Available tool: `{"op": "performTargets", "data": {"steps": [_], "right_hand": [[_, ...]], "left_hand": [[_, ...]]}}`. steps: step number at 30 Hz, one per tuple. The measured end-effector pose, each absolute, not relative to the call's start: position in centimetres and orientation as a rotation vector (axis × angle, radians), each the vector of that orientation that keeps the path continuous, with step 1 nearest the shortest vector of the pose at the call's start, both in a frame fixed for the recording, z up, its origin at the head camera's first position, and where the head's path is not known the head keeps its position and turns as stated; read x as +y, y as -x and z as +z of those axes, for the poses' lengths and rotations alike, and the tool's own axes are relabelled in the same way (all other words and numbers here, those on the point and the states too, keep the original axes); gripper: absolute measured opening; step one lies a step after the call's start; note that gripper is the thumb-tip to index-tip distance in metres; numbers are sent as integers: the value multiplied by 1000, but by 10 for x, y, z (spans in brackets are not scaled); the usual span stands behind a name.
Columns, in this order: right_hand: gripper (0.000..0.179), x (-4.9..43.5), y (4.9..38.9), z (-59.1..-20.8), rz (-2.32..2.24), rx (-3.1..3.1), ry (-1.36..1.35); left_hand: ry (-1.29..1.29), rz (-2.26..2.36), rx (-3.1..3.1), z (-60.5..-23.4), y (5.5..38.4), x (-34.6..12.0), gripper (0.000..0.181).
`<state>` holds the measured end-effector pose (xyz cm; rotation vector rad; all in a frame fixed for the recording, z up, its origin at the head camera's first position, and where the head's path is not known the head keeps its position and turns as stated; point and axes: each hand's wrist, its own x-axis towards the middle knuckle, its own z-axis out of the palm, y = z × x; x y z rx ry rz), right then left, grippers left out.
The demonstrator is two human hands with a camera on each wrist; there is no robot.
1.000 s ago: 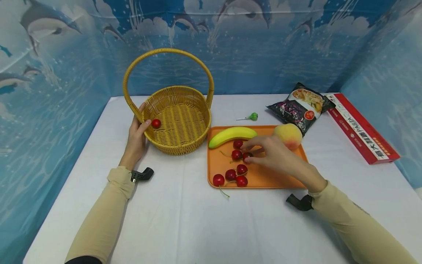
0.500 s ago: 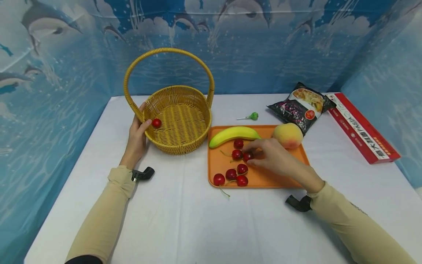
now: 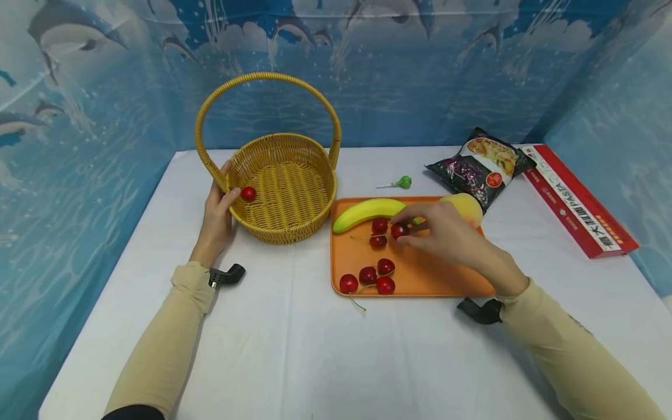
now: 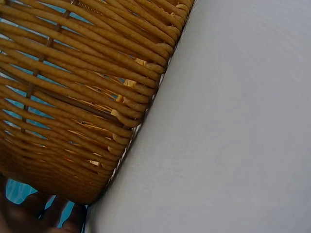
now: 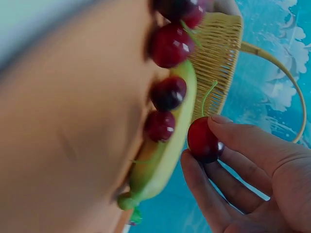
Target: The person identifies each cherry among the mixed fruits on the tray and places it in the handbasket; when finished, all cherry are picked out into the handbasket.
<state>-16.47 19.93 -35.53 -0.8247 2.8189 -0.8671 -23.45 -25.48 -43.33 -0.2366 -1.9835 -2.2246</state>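
Note:
My left hand (image 3: pixel 215 216) grips the left side of a yellow wicker basket (image 3: pixel 283 236), its thumb over the rim beside a red cherry (image 3: pixel 248 193) that lies inside. In the left wrist view the basket's woven wall (image 4: pixel 82 82) fills the upper left, with dark fingers at the lower corner. Over the orange tray (image 3: pixel 420 280), my right hand (image 3: pixel 446 230) pinches a cherry (image 5: pixel 205 140) between thumb and fingers, its green stem pointing up in the right wrist view. Several other cherries (image 3: pixel 368 275) lie on the tray near a banana (image 3: pixel 367 212). A peach (image 3: pixel 466 208) is partly hidden behind the right hand.
Behind the tray lies a green lollipop (image 3: pixel 403 182). A black snack bag (image 3: pixel 480 168) and a red pasta box (image 3: pixel 580 201) lie at the back right. The white table (image 3: pixel 294 344) meets a blue dolphin-print curtain (image 3: pixel 394 93) at its back and sides.
My right hand now holds a cherry lifted off the tray, a little up and right of where it lay. The left hand and the basket stay in place.

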Motion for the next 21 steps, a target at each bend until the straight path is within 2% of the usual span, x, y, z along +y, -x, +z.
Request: {"op": "performTargets", "data": {"steps": [8,21], "right_hand": [[32,181,176,-339,-888,2826,883],[33,111,206,-321,-1053,2726,1013]], "left_hand": [[229,-2217,-1994,-435,233,-256,66],[219,-2203,-2022,-435,235,-255,67]]}}
